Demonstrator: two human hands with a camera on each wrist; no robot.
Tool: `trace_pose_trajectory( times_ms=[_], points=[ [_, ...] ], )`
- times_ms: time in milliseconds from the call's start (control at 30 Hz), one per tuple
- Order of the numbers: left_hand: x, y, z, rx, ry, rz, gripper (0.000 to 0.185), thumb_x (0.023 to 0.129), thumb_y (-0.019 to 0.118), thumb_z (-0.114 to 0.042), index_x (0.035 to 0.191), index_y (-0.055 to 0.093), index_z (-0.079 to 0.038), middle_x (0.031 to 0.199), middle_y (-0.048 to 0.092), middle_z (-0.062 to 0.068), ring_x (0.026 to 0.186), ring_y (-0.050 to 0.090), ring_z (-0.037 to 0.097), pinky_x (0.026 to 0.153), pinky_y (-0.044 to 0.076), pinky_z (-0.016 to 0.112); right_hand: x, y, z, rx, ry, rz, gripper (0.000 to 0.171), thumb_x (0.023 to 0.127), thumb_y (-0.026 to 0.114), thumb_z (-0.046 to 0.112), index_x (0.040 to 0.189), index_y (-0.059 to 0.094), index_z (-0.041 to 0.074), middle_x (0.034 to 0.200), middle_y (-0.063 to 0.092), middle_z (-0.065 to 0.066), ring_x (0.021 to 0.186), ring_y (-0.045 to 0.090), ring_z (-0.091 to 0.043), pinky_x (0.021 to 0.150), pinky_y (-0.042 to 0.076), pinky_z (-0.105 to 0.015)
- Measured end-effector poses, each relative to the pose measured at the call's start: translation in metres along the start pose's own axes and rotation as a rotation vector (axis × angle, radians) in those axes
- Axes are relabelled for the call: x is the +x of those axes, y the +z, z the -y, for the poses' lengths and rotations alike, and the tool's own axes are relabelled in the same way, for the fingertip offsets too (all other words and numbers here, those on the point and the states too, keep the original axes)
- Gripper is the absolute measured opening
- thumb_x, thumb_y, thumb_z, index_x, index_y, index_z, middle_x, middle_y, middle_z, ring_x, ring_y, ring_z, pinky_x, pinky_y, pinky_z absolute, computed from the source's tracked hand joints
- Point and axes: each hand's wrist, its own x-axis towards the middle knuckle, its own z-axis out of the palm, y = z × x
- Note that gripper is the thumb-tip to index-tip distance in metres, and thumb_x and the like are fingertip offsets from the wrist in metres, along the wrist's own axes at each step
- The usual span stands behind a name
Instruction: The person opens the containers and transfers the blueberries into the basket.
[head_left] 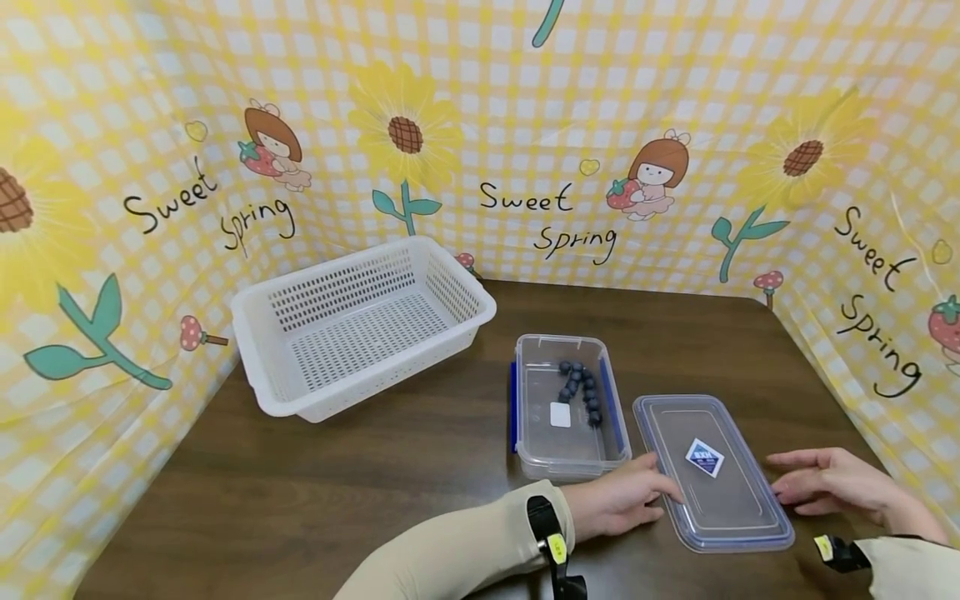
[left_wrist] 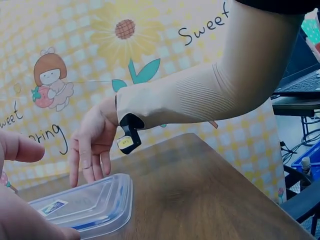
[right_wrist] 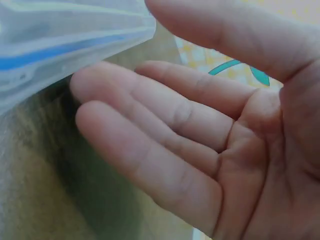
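A clear plastic lid (head_left: 723, 500) with a blue seal and a diamond-shaped sticker lies on the table. At its left edge is my left hand (head_left: 622, 497), fingers loosely extended and fingertips right at the rim. On the opposite side, my right hand (head_left: 840, 483) has relaxed fingers close to the lid's right edge; in the right wrist view its palm (right_wrist: 250, 145) shows bare and the fingertips come up beside the lid's edge. Beyond the left hand stands a clear plastic box (head_left: 536, 450) with blue side clips. Inside it lie several dark blue round pieces (head_left: 590, 392) in a bent row.
A white perforated basket (head_left: 367, 379) sits at the back left. Patterned yellow check cloth (head_left: 525, 150) hangs around the back and sides of the brown wooden table (head_left: 300, 500). Beyond the cloth, a laptop (left_wrist: 302, 70) appears at the right of the left wrist view.
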Motion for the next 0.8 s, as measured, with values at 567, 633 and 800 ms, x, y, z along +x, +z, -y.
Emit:
trace_pose_trajectory(
  times_ms=[567,633,800],
  points=[
    [-0.023,-0.009,-0.049,-0.004,-0.061,0.063,0.074,0.09,0.048,0.013,0.155,0.015,0.004,0.15,0.033,0.033,0.136,0.038,0.046,0.115,0.03,0.056,0.022,0.022,0.041,-0.096,-0.154,-0.173,0.038,0.105,0.049,0.007,0.114,0.063,0.041,0.107,0.072,-0.007,0.092,0.072,-0.025,0.079,0.061,-0.037],
    [-0.025,-0.014,-0.061,-0.007,-0.055,0.081,0.071,0.093,0.046,0.012,0.156,0.014,0.003,0.149,0.035,0.032,0.135,0.04,0.047,0.114,0.032,0.054,0.028,0.028,0.046,-0.069,-0.235,-0.17,0.041,0.106,0.045,0.005,0.117,0.064,0.04,0.106,0.072,-0.003,0.093,0.072,-0.024,0.079,0.061,-0.037],
    [-0.025,-0.029,-0.09,0.03,-0.002,0.071,0.069,0.095,0.046,0.01,0.156,0.015,0.001,0.15,0.036,0.03,0.134,0.04,0.047,0.113,0.034,0.054,0.048,0.046,0.056,0.118,-0.452,-0.116,0.046,0.106,0.036,-0.003,0.125,0.066,0.025,0.107,0.072,-0.006,0.095,0.072,-0.022,0.08,0.061,-0.036]
  ],
)
